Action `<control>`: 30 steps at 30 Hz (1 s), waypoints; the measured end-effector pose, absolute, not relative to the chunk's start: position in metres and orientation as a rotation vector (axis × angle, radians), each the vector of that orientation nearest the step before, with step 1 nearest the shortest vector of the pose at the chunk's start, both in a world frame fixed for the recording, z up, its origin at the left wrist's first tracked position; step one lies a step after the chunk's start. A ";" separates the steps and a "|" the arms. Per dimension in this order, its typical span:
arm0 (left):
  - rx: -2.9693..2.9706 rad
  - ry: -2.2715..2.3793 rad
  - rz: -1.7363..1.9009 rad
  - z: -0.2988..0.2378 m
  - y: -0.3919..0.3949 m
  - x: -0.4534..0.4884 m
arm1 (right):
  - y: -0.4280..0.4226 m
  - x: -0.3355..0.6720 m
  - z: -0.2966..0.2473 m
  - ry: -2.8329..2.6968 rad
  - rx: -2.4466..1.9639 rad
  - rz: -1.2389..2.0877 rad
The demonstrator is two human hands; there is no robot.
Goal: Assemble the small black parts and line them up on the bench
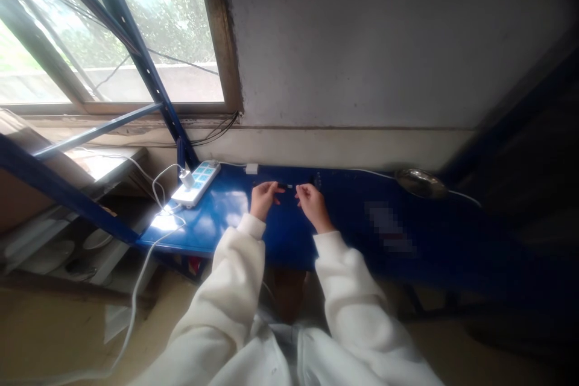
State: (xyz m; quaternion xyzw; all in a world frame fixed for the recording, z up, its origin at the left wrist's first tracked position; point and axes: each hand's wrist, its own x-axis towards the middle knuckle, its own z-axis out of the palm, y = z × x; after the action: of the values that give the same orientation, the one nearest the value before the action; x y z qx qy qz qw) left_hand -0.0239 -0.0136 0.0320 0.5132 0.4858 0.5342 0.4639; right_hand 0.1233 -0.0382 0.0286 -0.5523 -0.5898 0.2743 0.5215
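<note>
Over the blue table (289, 241), my left hand (263, 199) pinches a small black stick-like piece (283, 186) with a pale, perhaps metallic tip. That tip points right, toward my right hand (313, 204). The thumb and fingers of my right hand are pressed together just beyond the tip, a small gap away. Whatever lies in that pinch, if anything, is too small to make out. Some small dark objects (318, 180) lie on the table behind my right hand.
A white power strip (199, 186) with a plugged-in adapter (186, 178) lies at the left, its cable (140, 283) hanging off the edge. Toward the wall are a white block (251, 169) and a shiny rounded object (420, 184). Blue frame posts (154, 81) rise at left.
</note>
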 end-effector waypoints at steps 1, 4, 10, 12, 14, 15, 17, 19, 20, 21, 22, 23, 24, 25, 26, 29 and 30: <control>1.249 1.144 1.338 0.036 -0.020 -0.021 | -0.040 0.121 0.032 -1.384 -1.327 0.666; 1.223 1.052 1.374 0.045 -0.036 -0.012 | -0.047 0.115 0.043 -1.356 -1.318 0.714; 1.196 1.008 1.402 0.051 -0.052 -0.002 | -0.059 0.112 0.055 -1.364 -1.281 0.654; 1.216 1.011 1.415 0.052 -0.054 -0.001 | -0.060 0.112 0.056 -1.353 -1.277 0.640; 1.249 1.022 1.429 0.054 -0.056 -0.001 | -0.061 0.111 0.057 -1.345 -1.269 0.631; 1.266 1.030 1.437 0.055 -0.057 -0.001 | -0.061 0.111 0.057 -1.342 -1.265 0.628; 1.296 1.046 1.445 0.055 -0.057 0.000 | -0.061 0.110 0.057 -1.340 -1.260 0.628; 1.322 1.062 1.454 0.055 -0.057 0.000 | -0.061 0.109 0.058 -1.341 -1.261 0.632; 1.336 1.067 1.459 0.054 -0.057 0.000 | -0.062 0.108 0.058 -1.343 -1.262 0.631; 1.350 1.068 1.463 0.054 -0.057 0.000 | -0.062 0.108 0.059 -1.348 -1.264 0.630; 1.364 1.068 1.468 0.053 -0.057 0.000 | -0.063 0.107 0.059 -1.353 -1.264 0.627; 1.374 1.066 1.474 0.052 -0.057 0.000 | -0.063 0.106 0.059 -1.356 -1.264 0.624; 1.382 1.066 1.479 0.052 -0.056 0.000 | -0.063 0.106 0.059 -1.356 -1.261 0.623; 1.386 1.070 1.481 0.051 -0.056 0.000 | -0.063 0.105 0.059 -1.354 -1.257 0.625; 1.387 1.076 1.481 0.051 -0.055 0.000 | -0.063 0.104 0.059 -1.349 -1.253 0.629; 1.352 1.097 1.470 0.051 -0.053 0.000 | -0.063 0.103 0.058 -1.341 -1.242 0.637; 1.328 1.103 1.464 0.052 -0.052 0.000 | -0.062 0.102 0.058 -1.340 -1.241 0.636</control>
State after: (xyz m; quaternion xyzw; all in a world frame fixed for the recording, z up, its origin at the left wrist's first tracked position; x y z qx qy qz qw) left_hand -0.0002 -0.0521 0.0518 0.5311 0.4412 0.5853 0.4251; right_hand 0.1019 -0.0622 0.0582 -0.5283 -0.5705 0.2707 0.5676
